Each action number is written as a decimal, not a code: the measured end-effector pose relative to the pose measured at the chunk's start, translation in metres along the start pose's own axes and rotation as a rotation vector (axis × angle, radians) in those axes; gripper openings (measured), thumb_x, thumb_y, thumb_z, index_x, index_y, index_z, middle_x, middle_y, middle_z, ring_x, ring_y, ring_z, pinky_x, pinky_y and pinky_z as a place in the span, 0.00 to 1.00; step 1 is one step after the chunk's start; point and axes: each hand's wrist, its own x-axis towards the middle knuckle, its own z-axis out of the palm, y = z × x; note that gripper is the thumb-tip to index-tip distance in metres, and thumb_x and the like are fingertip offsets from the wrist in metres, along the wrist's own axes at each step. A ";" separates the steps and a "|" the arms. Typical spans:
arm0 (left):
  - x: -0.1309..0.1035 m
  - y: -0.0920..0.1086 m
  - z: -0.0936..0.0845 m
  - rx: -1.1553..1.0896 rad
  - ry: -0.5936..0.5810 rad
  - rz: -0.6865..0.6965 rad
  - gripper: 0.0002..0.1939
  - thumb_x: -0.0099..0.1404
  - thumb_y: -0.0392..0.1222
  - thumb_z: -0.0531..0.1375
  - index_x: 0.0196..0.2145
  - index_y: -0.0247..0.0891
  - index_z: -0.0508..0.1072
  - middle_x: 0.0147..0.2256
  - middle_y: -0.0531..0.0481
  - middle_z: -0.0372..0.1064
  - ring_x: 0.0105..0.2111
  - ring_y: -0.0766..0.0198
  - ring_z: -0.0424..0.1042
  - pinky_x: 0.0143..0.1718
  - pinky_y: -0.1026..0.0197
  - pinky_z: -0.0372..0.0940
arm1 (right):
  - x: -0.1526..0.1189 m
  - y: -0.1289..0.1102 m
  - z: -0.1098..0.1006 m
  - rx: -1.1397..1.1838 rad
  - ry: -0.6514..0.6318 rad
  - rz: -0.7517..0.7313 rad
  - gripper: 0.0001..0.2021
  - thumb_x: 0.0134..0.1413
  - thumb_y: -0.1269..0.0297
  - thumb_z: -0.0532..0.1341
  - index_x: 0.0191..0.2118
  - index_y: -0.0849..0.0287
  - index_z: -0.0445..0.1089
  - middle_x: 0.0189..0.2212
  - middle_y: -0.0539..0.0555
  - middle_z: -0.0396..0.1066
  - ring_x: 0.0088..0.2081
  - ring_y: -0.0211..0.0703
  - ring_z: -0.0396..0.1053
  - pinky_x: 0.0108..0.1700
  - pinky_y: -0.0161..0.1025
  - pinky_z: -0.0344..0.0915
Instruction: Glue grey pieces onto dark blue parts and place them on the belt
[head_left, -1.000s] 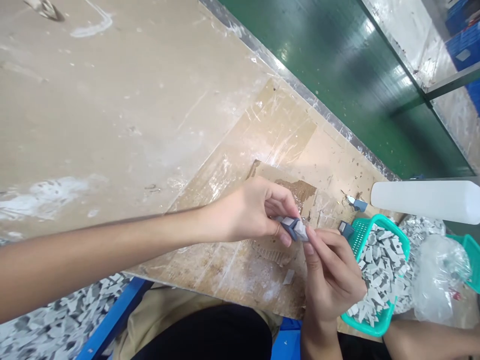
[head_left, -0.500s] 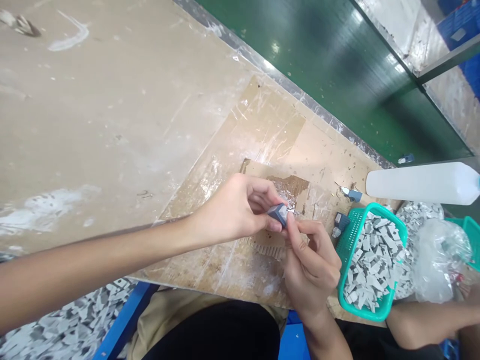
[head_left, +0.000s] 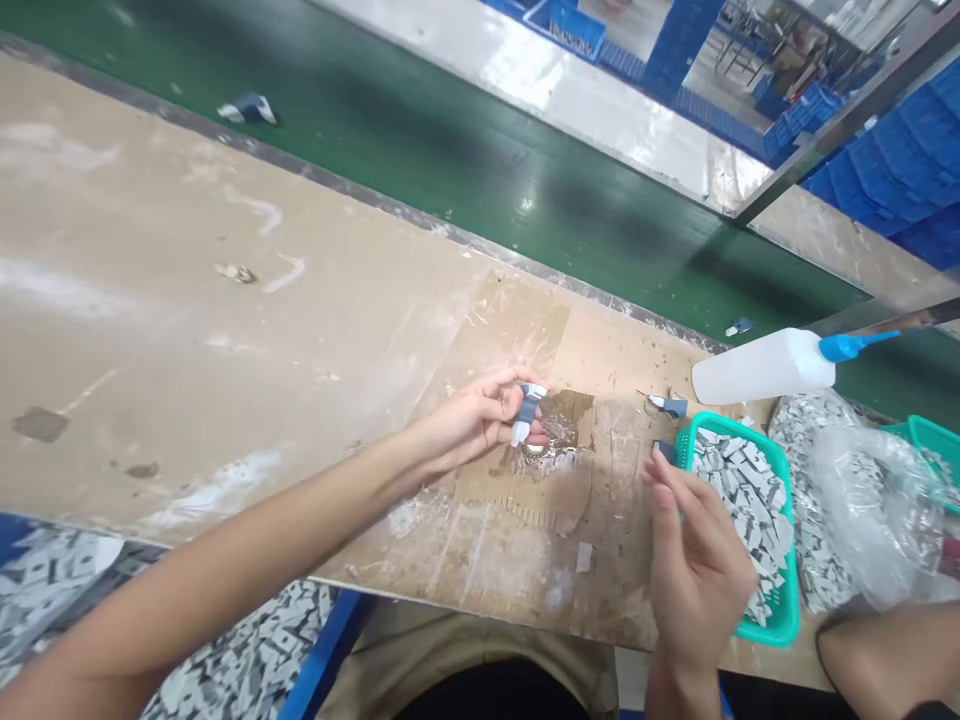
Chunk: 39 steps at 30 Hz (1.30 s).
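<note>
My left hand (head_left: 491,420) is closed on a small dark blue and white part (head_left: 528,408), held above a cardboard piece with a brown wet patch (head_left: 566,415). My right hand (head_left: 694,555) is beside the green basket (head_left: 784,600) of grey and white pieces. Its thumb and index finger are pressed together by a dark blue part (head_left: 663,452) at the basket's left edge; whether they grip anything cannot be made out. Another blue and white part (head_left: 667,405) lies behind it on the table.
A white bottle with a blue nozzle (head_left: 765,368) lies behind the basket. Clear plastic bags (head_left: 862,500) are at right, near another person's arm (head_left: 892,650). Beyond the table runs a green belt (head_left: 450,170) carrying blue and white parts (head_left: 249,108).
The view has swung, showing more of the belt. My hands have parted: the left keeps the blue and white part, the right has moved right to the basket's edge.
</note>
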 end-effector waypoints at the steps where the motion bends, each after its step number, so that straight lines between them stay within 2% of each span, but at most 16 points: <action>1: -0.001 0.002 0.000 -0.025 0.011 0.003 0.07 0.62 0.27 0.61 0.38 0.34 0.72 0.28 0.47 0.72 0.27 0.63 0.77 0.35 0.57 0.78 | -0.005 0.003 -0.008 -0.005 0.049 0.025 0.14 0.63 0.70 0.63 0.51 0.49 0.77 0.43 0.51 0.77 0.42 0.40 0.75 0.45 0.38 0.72; 6: -0.003 0.010 0.000 -0.020 0.080 0.025 0.07 0.63 0.25 0.57 0.36 0.33 0.70 0.25 0.47 0.70 0.23 0.64 0.74 0.27 0.63 0.75 | -0.025 0.016 -0.042 -0.100 0.224 0.120 0.12 0.62 0.65 0.65 0.51 0.54 0.78 0.40 0.54 0.77 0.36 0.41 0.75 0.39 0.39 0.72; 9: -0.003 0.011 0.004 0.037 0.132 0.026 0.07 0.58 0.25 0.59 0.34 0.34 0.71 0.25 0.47 0.70 0.22 0.63 0.74 0.27 0.63 0.75 | -0.029 0.028 -0.059 -0.143 0.319 0.169 0.13 0.63 0.63 0.65 0.51 0.58 0.78 0.39 0.56 0.77 0.35 0.43 0.75 0.40 0.41 0.71; 11: -0.004 0.011 0.011 0.120 0.209 0.031 0.08 0.55 0.27 0.62 0.34 0.34 0.72 0.26 0.48 0.71 0.23 0.63 0.74 0.29 0.62 0.75 | -0.027 0.041 -0.072 -0.175 0.349 0.166 0.13 0.63 0.62 0.65 0.50 0.58 0.78 0.40 0.57 0.78 0.36 0.44 0.75 0.42 0.42 0.71; 14: -0.005 0.014 0.024 0.381 0.375 0.122 0.14 0.55 0.34 0.67 0.41 0.37 0.75 0.30 0.50 0.74 0.28 0.64 0.75 0.35 0.63 0.74 | -0.017 0.067 -0.094 -0.270 0.261 0.154 0.14 0.63 0.57 0.63 0.48 0.58 0.79 0.43 0.57 0.78 0.41 0.47 0.75 0.45 0.42 0.71; 17: 0.002 0.032 0.033 0.803 0.583 0.373 0.24 0.53 0.36 0.70 0.49 0.42 0.75 0.34 0.54 0.76 0.37 0.65 0.76 0.43 0.67 0.70 | -0.003 0.089 -0.111 -0.364 0.063 0.159 0.15 0.65 0.55 0.60 0.49 0.56 0.78 0.42 0.56 0.78 0.39 0.46 0.75 0.42 0.42 0.71; 19: 0.015 0.050 0.034 0.997 0.732 0.431 0.21 0.53 0.35 0.69 0.46 0.42 0.76 0.35 0.55 0.76 0.40 0.64 0.76 0.45 0.68 0.68 | 0.008 0.098 -0.115 -0.398 -0.057 0.150 0.14 0.65 0.57 0.58 0.48 0.55 0.78 0.39 0.55 0.78 0.37 0.45 0.74 0.42 0.42 0.70; 21: 0.035 0.070 0.031 1.102 0.833 0.387 0.16 0.56 0.36 0.68 0.43 0.41 0.77 0.36 0.54 0.77 0.41 0.63 0.76 0.44 0.67 0.68 | 0.020 0.098 -0.113 -0.426 -0.151 0.154 0.12 0.65 0.60 0.59 0.45 0.57 0.78 0.37 0.55 0.76 0.37 0.45 0.74 0.43 0.41 0.70; 22: 0.047 0.079 0.029 1.151 0.860 0.383 0.15 0.56 0.36 0.68 0.43 0.40 0.77 0.36 0.54 0.77 0.41 0.63 0.76 0.43 0.67 0.67 | 0.027 0.096 -0.110 -0.465 -0.197 0.173 0.10 0.64 0.62 0.60 0.43 0.58 0.78 0.36 0.55 0.76 0.38 0.46 0.74 0.43 0.41 0.69; 24: 0.073 0.096 0.024 1.242 0.913 0.464 0.17 0.56 0.37 0.69 0.45 0.39 0.78 0.33 0.55 0.77 0.39 0.63 0.76 0.41 0.67 0.66 | 0.039 0.088 -0.101 -0.633 -0.319 0.218 0.08 0.62 0.63 0.62 0.40 0.60 0.78 0.35 0.57 0.75 0.40 0.49 0.74 0.44 0.42 0.69; 26: 0.101 0.109 0.019 1.311 0.954 0.552 0.19 0.57 0.38 0.68 0.47 0.36 0.78 0.29 0.56 0.74 0.38 0.63 0.75 0.40 0.65 0.64 | 0.049 0.079 -0.090 -0.828 -0.441 0.246 0.09 0.62 0.63 0.62 0.36 0.62 0.78 0.35 0.61 0.75 0.42 0.54 0.74 0.44 0.44 0.68; 28: 0.129 0.118 0.018 1.346 0.949 0.579 0.20 0.60 0.40 0.66 0.50 0.31 0.77 0.28 0.56 0.73 0.38 0.64 0.74 0.41 0.63 0.61 | 0.056 0.073 -0.080 -0.929 -0.510 0.242 0.11 0.62 0.66 0.62 0.31 0.63 0.78 0.34 0.65 0.75 0.42 0.58 0.74 0.43 0.46 0.67; 32: 0.178 0.126 0.022 1.391 0.907 0.546 0.20 0.62 0.39 0.65 0.49 0.27 0.77 0.34 0.50 0.76 0.39 0.61 0.75 0.43 0.61 0.63 | 0.060 0.076 -0.065 -0.938 -0.489 0.245 0.12 0.59 0.73 0.62 0.26 0.65 0.77 0.32 0.68 0.75 0.40 0.60 0.74 0.43 0.48 0.67; 35: 0.202 0.123 0.025 1.457 0.916 0.501 0.18 0.59 0.34 0.65 0.46 0.23 0.78 0.40 0.37 0.77 0.45 0.47 0.75 0.49 0.51 0.65 | 0.055 0.082 -0.062 -0.916 -0.451 0.254 0.11 0.61 0.71 0.60 0.29 0.65 0.78 0.32 0.66 0.75 0.41 0.60 0.74 0.45 0.50 0.68; 37: 0.210 0.114 0.029 1.513 0.918 0.507 0.21 0.60 0.33 0.63 0.50 0.20 0.75 0.51 0.24 0.71 0.55 0.34 0.67 0.57 0.39 0.60 | 0.048 0.086 -0.066 -0.866 -0.397 0.262 0.09 0.61 0.69 0.61 0.33 0.65 0.78 0.34 0.64 0.76 0.43 0.59 0.74 0.46 0.49 0.69; 39: 0.209 0.096 0.039 1.579 0.838 0.554 0.24 0.63 0.33 0.60 0.57 0.21 0.70 0.59 0.21 0.61 0.62 0.31 0.57 0.62 0.33 0.51 | 0.041 0.088 -0.074 -0.688 -0.273 0.290 0.06 0.59 0.66 0.63 0.35 0.62 0.77 0.39 0.62 0.76 0.44 0.56 0.74 0.46 0.47 0.70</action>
